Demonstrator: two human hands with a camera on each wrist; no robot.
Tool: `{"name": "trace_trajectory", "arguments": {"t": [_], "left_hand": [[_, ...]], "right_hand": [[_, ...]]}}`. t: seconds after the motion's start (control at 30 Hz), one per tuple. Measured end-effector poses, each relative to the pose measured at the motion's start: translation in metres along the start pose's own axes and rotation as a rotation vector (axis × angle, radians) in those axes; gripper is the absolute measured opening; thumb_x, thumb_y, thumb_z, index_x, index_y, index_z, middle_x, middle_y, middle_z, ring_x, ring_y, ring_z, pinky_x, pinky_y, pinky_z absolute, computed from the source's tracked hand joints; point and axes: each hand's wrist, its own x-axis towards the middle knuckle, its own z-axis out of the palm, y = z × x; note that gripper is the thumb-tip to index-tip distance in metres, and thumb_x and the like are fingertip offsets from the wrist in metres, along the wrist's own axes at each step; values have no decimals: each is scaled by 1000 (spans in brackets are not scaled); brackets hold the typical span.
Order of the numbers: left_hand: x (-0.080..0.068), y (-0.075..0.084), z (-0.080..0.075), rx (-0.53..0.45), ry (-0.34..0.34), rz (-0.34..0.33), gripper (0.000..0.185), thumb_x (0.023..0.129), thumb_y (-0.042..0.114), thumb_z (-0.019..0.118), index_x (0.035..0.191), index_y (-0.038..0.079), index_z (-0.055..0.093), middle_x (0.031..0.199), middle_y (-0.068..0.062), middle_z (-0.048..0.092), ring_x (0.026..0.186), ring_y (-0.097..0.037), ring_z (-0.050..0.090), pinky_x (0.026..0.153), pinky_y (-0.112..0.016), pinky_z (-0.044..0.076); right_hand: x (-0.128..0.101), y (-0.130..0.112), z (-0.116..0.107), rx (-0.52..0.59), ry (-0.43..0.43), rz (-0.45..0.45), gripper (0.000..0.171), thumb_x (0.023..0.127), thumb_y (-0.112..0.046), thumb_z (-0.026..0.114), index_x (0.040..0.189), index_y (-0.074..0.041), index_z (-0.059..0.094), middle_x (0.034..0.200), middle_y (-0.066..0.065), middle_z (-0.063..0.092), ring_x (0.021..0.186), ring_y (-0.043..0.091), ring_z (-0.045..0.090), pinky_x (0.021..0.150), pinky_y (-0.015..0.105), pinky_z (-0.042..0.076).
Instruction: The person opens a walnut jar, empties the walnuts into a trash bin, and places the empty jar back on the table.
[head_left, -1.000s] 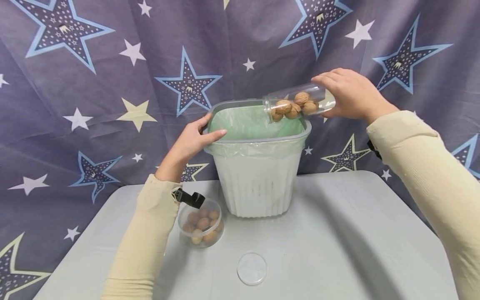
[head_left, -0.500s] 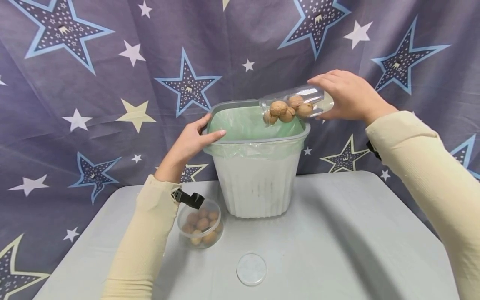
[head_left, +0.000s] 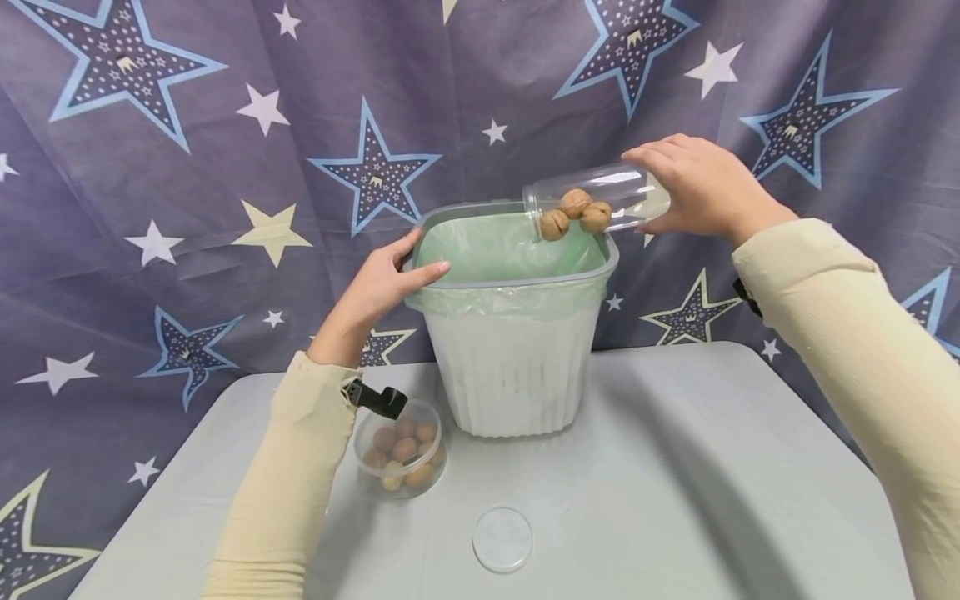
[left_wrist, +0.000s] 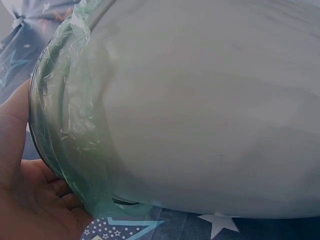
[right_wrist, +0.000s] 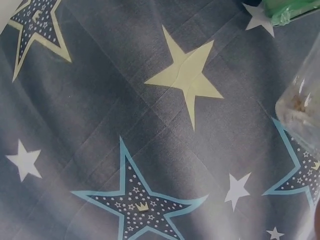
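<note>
My right hand (head_left: pixel 701 185) grips the base end of a clear plastic jar (head_left: pixel 615 187), tipped nearly level with its open mouth over the bin. Three walnuts (head_left: pixel 575 203) lie in the jar, one right at the mouth. A white trash bin (head_left: pixel 517 367) stands on the table, lined with a green bag (head_left: pixel 480 246) folded over its grey rim. On the bin's left side, my left hand (head_left: pixel 378 283) holds the rim, thumb along the top. The left wrist view shows its fingers (left_wrist: pixel 60 192) against the overhanging bag. The bin's bottom is hidden.
A round clear tub (head_left: pixel 401 450) of walnuts sits left of the bin, partly behind the left wrist's black camera strap (head_left: pixel 375 398). A round clear lid (head_left: pixel 502 540) lies in front on the grey table (head_left: pixel 637 517). A star-patterned curtain (head_left: pixel 247 167) hangs behind.
The jar tilted down slightly, then came back up. Walnuts rolled toward its mouth and some have left it, leaving fewer inside. My left hand stays on the rim.
</note>
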Motion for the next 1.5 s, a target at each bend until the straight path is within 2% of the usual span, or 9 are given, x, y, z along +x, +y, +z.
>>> {"name": "trace_trajectory", "arguments": {"t": [0.33,0.57,0.77,1.03,1.3,1.5], "left_hand": [[0,-2,0,-8,-1,1,81,87,27,66,149,3,21,156,-10,19,141,-21,22,110,-40,30],[0,-3,-1,2,3,1,80,87,28,66,149,6,22,155,-11,21,140,-22,24,110,-40,30],[-1,-1,-1,16,-2,-8,81,87,30,66,149,5,20,156,-7,20,141,-21,21,111,-39,29],[-2,0,-1,8,-13,-19,82,88,31,65,150,6,19,157,-5,17,142,-20,19,111,-40,29],[-2,0,-1,13,-13,-16,81,88,31,65,150,6,19,157,-6,17,142,-19,18,111,-40,28],[-1,0,-1,13,-6,-6,81,87,30,66,149,5,20,156,-7,19,141,-19,20,110,-40,29]], "right_hand": [[0,-2,1,-14,-59,18,81,55,-16,87,125,4,52,122,23,58,108,41,50,95,54,39],[1,0,2,-25,-32,-31,82,53,-16,87,124,6,52,120,24,57,108,42,50,95,54,38],[3,-2,1,-64,6,-35,83,53,-15,87,124,7,51,120,25,57,107,42,50,96,53,38],[6,-4,2,-14,30,-40,81,53,-14,87,124,5,52,121,22,58,108,41,50,97,51,37],[10,-7,7,-37,-2,-67,80,54,-13,86,124,7,52,119,25,58,108,42,50,97,52,37],[9,-6,4,-42,-14,-35,82,54,-15,86,125,7,51,121,25,57,109,43,49,99,52,35]]}}
